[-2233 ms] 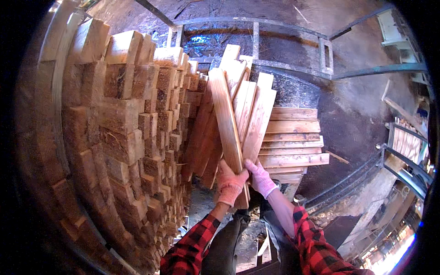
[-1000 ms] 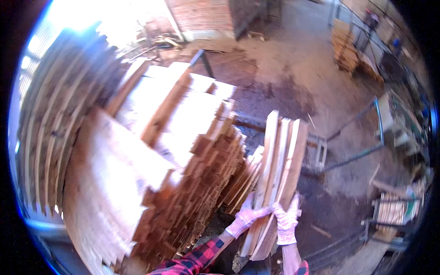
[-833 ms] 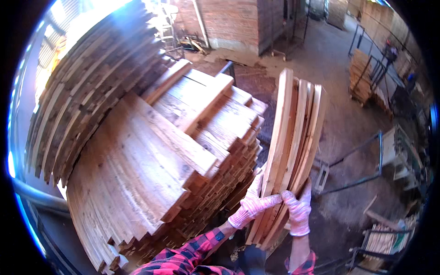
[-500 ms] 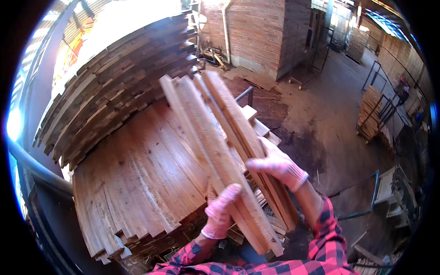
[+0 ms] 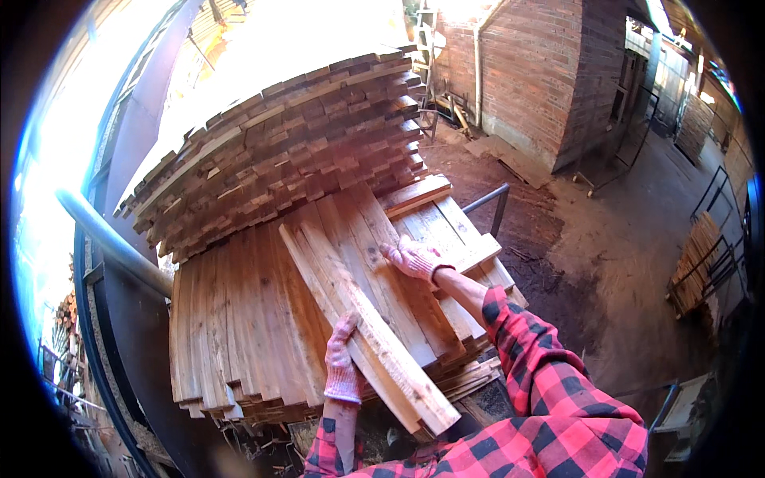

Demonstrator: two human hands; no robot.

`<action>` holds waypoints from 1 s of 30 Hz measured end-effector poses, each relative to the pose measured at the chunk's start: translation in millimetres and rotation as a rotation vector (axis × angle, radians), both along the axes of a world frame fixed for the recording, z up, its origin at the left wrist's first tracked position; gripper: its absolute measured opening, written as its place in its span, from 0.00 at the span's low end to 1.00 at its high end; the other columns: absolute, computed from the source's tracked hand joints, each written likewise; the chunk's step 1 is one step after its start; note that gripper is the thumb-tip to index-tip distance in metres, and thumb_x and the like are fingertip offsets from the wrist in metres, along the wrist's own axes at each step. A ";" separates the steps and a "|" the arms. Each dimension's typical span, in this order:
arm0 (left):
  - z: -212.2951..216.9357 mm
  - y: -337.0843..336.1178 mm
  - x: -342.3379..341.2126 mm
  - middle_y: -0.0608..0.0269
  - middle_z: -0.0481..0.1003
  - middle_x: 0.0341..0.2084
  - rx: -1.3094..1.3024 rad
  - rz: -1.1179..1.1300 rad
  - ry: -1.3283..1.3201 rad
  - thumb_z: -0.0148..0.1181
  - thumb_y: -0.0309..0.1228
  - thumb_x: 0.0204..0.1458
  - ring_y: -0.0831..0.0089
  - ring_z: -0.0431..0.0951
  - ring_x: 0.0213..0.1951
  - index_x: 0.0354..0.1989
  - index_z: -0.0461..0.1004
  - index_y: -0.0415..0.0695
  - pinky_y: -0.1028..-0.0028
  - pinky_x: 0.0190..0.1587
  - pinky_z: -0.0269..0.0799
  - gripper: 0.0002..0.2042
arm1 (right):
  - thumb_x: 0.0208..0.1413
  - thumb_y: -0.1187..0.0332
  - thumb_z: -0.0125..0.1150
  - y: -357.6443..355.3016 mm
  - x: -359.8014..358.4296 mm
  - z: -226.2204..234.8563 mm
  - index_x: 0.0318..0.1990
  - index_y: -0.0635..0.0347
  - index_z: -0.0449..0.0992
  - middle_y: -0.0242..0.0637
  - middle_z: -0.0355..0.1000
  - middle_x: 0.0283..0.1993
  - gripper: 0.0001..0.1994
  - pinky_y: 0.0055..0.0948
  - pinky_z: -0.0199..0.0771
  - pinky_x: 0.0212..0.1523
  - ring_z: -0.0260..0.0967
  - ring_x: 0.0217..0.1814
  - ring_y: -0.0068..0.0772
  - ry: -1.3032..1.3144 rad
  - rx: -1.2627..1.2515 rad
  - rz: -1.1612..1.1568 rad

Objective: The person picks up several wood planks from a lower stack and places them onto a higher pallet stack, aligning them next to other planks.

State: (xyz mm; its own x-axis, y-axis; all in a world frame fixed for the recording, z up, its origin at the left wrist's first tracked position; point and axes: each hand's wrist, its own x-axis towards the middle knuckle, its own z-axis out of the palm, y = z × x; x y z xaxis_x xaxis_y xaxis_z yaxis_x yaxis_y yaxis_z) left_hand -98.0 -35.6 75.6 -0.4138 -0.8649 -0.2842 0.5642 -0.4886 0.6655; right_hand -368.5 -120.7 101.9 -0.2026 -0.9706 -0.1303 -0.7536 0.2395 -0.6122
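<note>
From my remote seat, at nine o'clock a grey metal rail (image 5: 111, 243) curves along the stack's left edge, smooth and round against the rough timber. Behind it, from ten to twelve o'clock, rises a tall pile of boards (image 5: 295, 151), end grain outward, the ends square-cut, weathered reddish-brown and stepped unevenly. Below it lies the lower stack (image 5: 231, 327), a flat deck of long pale-orange planks laid side by side, their near ends ragged at seven o'clock.

At six o'clock my left hand (image 5: 343, 362), in a pink-and-white knitted glove, sits at the left edge of the loose boards (image 5: 362, 319), fingers (image 5: 344, 329) together and pressed along the wood; I cannot tell whether they wrap under it. These boards, a few long, straight, rough-sawn strips with knots showing, lie diagonally across the lower stack, running from about ten o'clock down to a squared end jutting past the stack's edge at five o'clock.

Just right of centre, my right hand (image 5: 410, 259), gloved alike, rests flat on the deck beside the loose boards, fingers (image 5: 396, 252) slightly spread and lying on the wood, gripping nothing that I can see. Red-and-black checked flannel sleeves (image 5: 550, 382) fill five o'clock.

At one o'clock stands a red brick wall (image 5: 526, 72), coarse and mortared, above bare packed dirt ground (image 5: 629, 263). At three o'clock, a smaller bundle of timber (image 5: 697, 263) sits in a dark metal rack.
</note>
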 end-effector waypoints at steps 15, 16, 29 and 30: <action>99.1 43.8 -97.5 0.54 0.75 0.34 0.093 -0.280 -0.090 0.59 0.52 0.60 0.61 0.78 0.32 0.54 0.66 0.43 0.61 0.35 0.79 0.26 | 0.46 0.54 0.71 92.0 -39.3 90.6 0.71 0.57 0.62 0.52 0.74 0.61 0.43 0.37 0.72 0.59 0.73 0.60 0.45 -0.334 -0.210 -0.046; 86.6 28.0 -80.4 0.53 0.73 0.35 0.151 -0.327 0.030 0.59 0.51 0.60 0.58 0.78 0.32 0.56 0.63 0.44 0.59 0.35 0.80 0.26 | 0.48 0.53 0.69 83.1 -44.3 91.9 0.72 0.54 0.61 0.53 0.75 0.59 0.42 0.40 0.74 0.56 0.75 0.58 0.46 -0.198 -0.156 -0.093; 50.9 11.7 -71.4 0.54 0.78 0.36 -0.023 -0.462 -0.173 0.59 0.59 0.58 0.60 0.83 0.32 0.56 0.69 0.43 0.58 0.38 0.84 0.31 | 0.58 0.27 0.44 7.1 -2.2 33.6 0.72 0.59 0.56 0.63 0.67 0.62 0.48 0.53 0.67 0.62 0.67 0.63 0.60 0.065 -0.278 0.053; 66.8 26.2 -85.6 0.56 0.79 0.33 -0.137 -0.275 -0.334 0.56 0.65 0.56 0.64 0.81 0.30 0.56 0.71 0.41 0.64 0.36 0.82 0.36 | 0.57 0.28 0.46 26.5 12.3 45.9 0.73 0.58 0.55 0.63 0.66 0.63 0.48 0.52 0.65 0.64 0.66 0.65 0.59 -0.034 -0.257 0.116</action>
